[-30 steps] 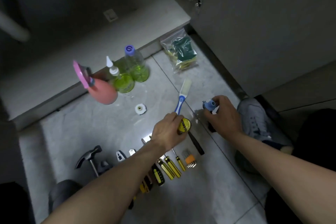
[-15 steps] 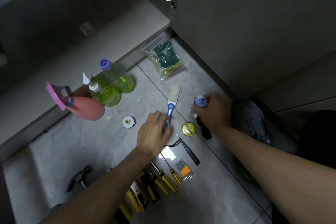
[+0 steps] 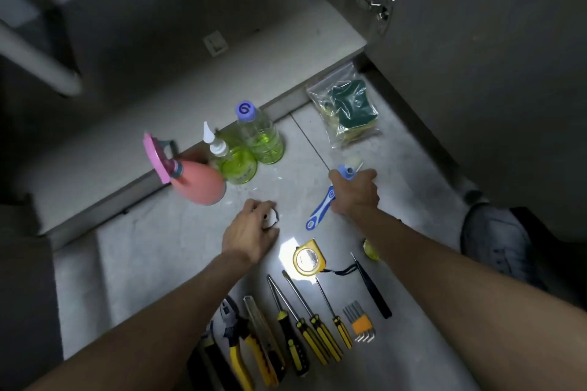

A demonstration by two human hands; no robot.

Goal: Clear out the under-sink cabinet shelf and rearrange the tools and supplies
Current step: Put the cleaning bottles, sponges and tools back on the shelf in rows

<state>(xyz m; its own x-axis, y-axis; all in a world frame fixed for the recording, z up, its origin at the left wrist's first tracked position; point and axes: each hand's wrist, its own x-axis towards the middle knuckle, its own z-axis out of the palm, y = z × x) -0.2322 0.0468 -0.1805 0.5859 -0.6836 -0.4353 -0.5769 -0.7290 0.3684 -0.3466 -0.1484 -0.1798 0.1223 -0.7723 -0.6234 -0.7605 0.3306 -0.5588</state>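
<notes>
On the grey floor tiles in front of the open cabinet, my left hand [image 3: 251,228] curls over a small white roll [image 3: 272,218], its fingers round it. To its right, my right hand [image 3: 355,192] grips a small blue-capped item [image 3: 344,171] held upright; most of that item is hidden in the fist. A blue and white brush [image 3: 319,211] lies on the floor partly under my right hand. The cabinet shelf [image 3: 190,73] beyond looks bare apart from a small tag.
A pink spray bottle [image 3: 197,182] and two green bottles [image 3: 239,163] stand by the shelf edge, a bag of sponges [image 3: 349,111] to their right. Near me lie a yellow tape measure [image 3: 308,259], screwdrivers [image 3: 301,317], pliers [image 3: 235,333], hex keys [image 3: 362,324] and tweezers [image 3: 371,286]. The cabinet door [image 3: 476,41] and a shoe [image 3: 495,241] are on the right.
My left hand let go of a round yellow tin, passed over the brush handle and moved left onto the white roll. My right hand kept hold of the blue-capped item.
</notes>
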